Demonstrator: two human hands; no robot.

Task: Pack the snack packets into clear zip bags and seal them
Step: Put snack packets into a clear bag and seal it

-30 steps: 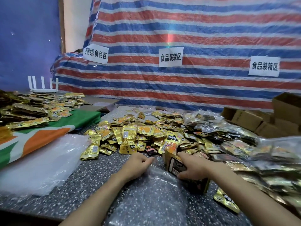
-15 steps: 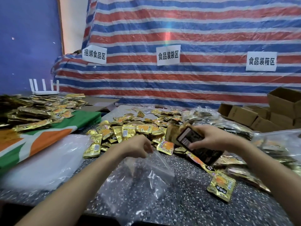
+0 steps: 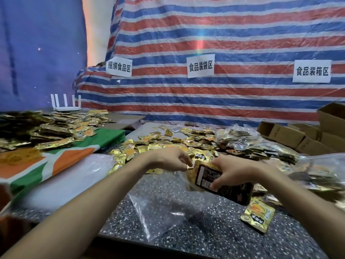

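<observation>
Right hand (image 3: 235,172) grip: curled round a stack of snack packets (image 3: 220,186) at the clear zip bag (image 3: 160,212) mouth. Left hand (image 3: 173,159) pinches the bag's rim. Bag droops onto bench (image 3: 205,240). Loose packet (image 3: 258,214) beside; packet heap (image 3: 168,144) behind.

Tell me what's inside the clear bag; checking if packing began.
The bag looks empty below: table shows through. The right hand holds a stack at the mouth the left hand pinches; how far in is hidden.
</observation>
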